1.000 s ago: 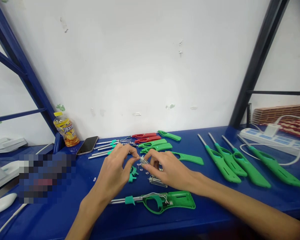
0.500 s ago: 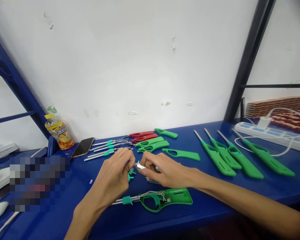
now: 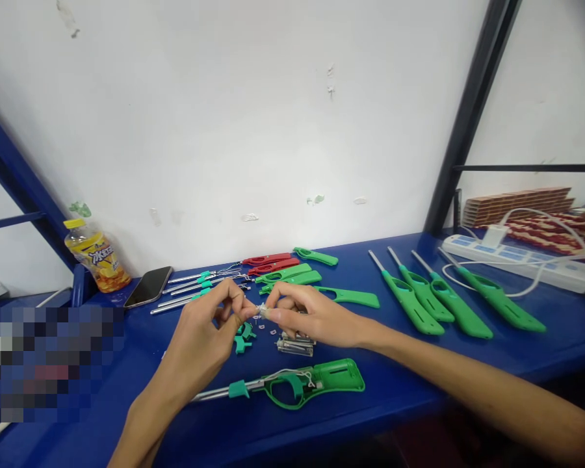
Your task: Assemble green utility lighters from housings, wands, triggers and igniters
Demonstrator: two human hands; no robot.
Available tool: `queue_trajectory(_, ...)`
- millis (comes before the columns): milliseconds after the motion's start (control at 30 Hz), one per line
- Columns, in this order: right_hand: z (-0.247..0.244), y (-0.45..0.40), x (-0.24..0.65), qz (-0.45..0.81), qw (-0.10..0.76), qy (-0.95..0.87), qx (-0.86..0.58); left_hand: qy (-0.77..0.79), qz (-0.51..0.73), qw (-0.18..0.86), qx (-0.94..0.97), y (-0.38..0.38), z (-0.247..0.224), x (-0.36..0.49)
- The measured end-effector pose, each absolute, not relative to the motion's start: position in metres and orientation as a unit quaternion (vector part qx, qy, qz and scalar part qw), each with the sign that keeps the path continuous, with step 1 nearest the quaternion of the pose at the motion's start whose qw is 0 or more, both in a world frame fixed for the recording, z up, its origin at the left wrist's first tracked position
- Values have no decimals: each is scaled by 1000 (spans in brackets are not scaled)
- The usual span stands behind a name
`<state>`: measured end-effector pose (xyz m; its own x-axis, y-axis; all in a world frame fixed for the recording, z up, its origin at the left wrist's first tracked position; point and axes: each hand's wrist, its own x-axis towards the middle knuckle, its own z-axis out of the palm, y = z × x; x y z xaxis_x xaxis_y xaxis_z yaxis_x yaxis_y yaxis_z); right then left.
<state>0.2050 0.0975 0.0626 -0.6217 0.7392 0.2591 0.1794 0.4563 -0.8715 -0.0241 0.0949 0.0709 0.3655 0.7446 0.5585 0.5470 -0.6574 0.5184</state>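
My left hand (image 3: 212,325) is closed in a pinch at a small whitish metal-looking end piece (image 3: 261,311). My right hand (image 3: 314,316) is wrapped round what looks like a clear lighter fuel tank, whose tip meets the left fingertips; most of it is hidden. Below the right hand lie several clear fuel tanks (image 3: 295,348). Teal triggers (image 3: 242,343) and tiny pale clips (image 3: 262,327) are between the hands. Nearest the front edge rests an opened green lighter half (image 3: 338,377) with a metal rod, teal trigger and white wires in it.
Finished-looking green lighters (image 3: 414,305) lie at the right, before a white power strip (image 3: 521,260). Red shells (image 3: 273,265), green shells (image 3: 353,297) and metal rods (image 3: 185,286) line the back. A phone (image 3: 149,287) and a drink bottle (image 3: 97,257) stand left.
Both hands have shifted slightly left and up in view, still together at the small end piece. The fuel tanks and clips beneath them show more plainly. The camera view has turned a little.
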Motion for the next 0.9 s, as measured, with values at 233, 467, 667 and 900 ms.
queue_trajectory(233,58,96,204,345,320,-817,-333,431,408,126,795,95,70,-19)
queue_trajectory(467,66,99,210,269,276,-837,-388,430,388,97,809,95,67,-14)
queue_trajectory(667,82,103,236,310,121,-896,-295,408,195,143,881,80,63,-22)
queue_trajectory(900,70,110,240,297,54,-913,-274,391,134,170,894,67,58,-18)
